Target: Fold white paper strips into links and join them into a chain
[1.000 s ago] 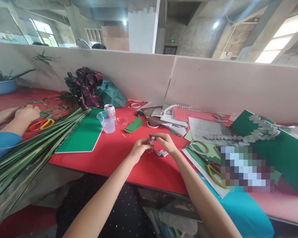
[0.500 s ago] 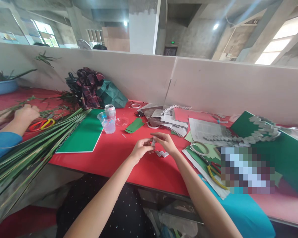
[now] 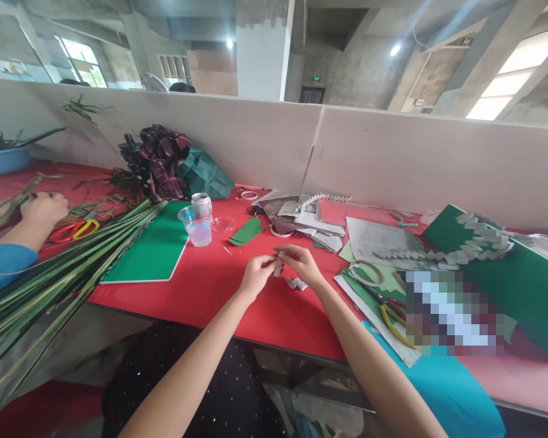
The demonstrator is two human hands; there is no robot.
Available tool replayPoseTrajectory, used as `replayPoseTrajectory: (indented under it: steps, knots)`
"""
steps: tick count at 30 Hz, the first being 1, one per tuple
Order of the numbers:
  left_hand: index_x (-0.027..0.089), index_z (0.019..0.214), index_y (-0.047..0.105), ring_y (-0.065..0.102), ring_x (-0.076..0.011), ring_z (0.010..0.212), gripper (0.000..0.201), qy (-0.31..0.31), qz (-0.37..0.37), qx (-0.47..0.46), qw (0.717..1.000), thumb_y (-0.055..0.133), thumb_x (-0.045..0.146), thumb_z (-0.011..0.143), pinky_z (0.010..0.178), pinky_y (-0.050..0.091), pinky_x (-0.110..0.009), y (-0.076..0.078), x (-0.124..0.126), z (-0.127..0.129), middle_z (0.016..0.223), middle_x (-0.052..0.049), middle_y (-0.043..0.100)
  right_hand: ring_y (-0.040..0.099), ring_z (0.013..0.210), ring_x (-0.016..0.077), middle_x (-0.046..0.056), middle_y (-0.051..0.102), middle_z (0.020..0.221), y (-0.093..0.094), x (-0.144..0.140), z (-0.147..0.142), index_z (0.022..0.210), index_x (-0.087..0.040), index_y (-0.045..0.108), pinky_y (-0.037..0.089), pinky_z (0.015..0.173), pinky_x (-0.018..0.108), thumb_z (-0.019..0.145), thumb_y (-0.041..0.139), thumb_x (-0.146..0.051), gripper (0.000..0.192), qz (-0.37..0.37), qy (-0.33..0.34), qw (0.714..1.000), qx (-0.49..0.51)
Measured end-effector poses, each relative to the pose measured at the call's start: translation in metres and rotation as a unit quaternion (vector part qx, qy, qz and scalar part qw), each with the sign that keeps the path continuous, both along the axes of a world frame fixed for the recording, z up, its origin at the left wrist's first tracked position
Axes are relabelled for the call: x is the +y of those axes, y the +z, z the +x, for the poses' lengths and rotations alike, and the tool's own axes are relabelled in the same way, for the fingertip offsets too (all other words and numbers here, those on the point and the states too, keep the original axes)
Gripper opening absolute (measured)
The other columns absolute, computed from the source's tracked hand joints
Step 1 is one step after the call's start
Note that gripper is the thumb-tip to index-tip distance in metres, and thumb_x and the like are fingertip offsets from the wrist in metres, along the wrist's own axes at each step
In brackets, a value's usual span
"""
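My left hand [image 3: 258, 276] and my right hand [image 3: 300, 264] meet above the red table, fingertips pinched together. Between them is a small folded strip of grey paper [image 3: 278, 268], held by both. Just below my right fingers, a short zigzag piece of folded paper [image 3: 296, 283] hangs or lies near the tabletop; whether it joins the strip is hidden. A longer chain of the same folded paper [image 3: 477, 243] curves over a green board at the right.
Yellow-handled scissors [image 3: 393, 322] and a roll of tape [image 3: 365, 274] lie to the right. A plastic cup [image 3: 198, 230] and a can [image 3: 201, 205] stand left of centre. Long green leaves [image 3: 86, 255] cross a green notebook [image 3: 159, 255]. Farther left, a co-worker's hands [image 3: 43, 210] handle leaves.
My fingertips have drawn closer together around the paper strip, which now points more downward. The co-worker's hands have shifted slightly with the leaves.
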State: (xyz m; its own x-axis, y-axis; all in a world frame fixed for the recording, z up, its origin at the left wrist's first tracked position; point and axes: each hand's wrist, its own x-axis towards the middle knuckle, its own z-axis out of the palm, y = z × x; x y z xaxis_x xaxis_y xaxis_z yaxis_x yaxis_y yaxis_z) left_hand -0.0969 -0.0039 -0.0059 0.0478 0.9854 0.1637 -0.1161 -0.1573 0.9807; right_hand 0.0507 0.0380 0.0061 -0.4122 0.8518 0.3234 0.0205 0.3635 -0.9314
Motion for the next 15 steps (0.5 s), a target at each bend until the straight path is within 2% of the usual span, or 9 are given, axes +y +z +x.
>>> replayPoseTrajectory:
  steps: [3, 6, 11, 15]
  knots:
    - [0.012, 0.071, 0.065, 0.062, -0.0160, 0.063, 0.029, 0.012, -0.003, 0.008, 1.000, 0.064, 0.040, 0.075, 0.070, 0.049, -0.029, -0.0028, 0.0018, -0.0013, 0.061, -0.002, 0.063, 0.066, 0.082, 0.0194, 0.007, 0.071, 0.090, 0.0006, -0.0003, -0.0007, 0.103, -0.017, 0.066, 0.052, 0.076, 0.033, 0.079, 0.062, -0.037, 0.031, -0.011, 0.005, 1.000, -0.002]
    - [0.012, 0.071, 0.065, 0.059, -0.0152, 0.060, 0.030, 0.032, 0.021, 0.066, 0.997, 0.059, 0.040, 0.079, 0.064, 0.047, -0.026, -0.0046, 0.0022, -0.0031, 0.062, -0.002, 0.063, 0.064, 0.076, 0.0178, 0.005, 0.069, 0.082, 0.0013, 0.0007, -0.0002, 0.094, -0.016, 0.066, 0.051, 0.074, 0.031, 0.080, 0.060, -0.037, 0.026, -0.011, 0.003, 1.000, -0.019]
    - [0.014, 0.066, 0.060, 0.050, -0.0120, 0.056, 0.028, 0.082, 0.098, 0.234, 0.964, 0.050, 0.032, 0.085, 0.057, 0.038, -0.022, -0.0030, -0.0004, -0.0052, 0.058, 0.000, 0.057, 0.063, 0.075, 0.0174, 0.004, 0.068, 0.079, 0.0029, 0.0021, 0.0030, 0.080, -0.016, 0.067, 0.050, 0.072, 0.030, 0.079, 0.059, -0.032, 0.018, 0.010, -0.012, 0.998, -0.063]
    - [0.015, 0.068, 0.060, 0.047, -0.0116, 0.054, 0.027, 0.097, 0.107, 0.306, 0.941, 0.046, 0.028, 0.087, 0.056, 0.033, -0.022, -0.0013, -0.0025, -0.0048, 0.059, -0.001, 0.057, 0.063, 0.072, 0.0169, 0.004, 0.068, 0.076, 0.0035, 0.0020, 0.0036, 0.075, -0.016, 0.066, 0.050, 0.069, 0.029, 0.077, 0.058, -0.028, 0.014, 0.014, -0.032, 0.996, -0.082]
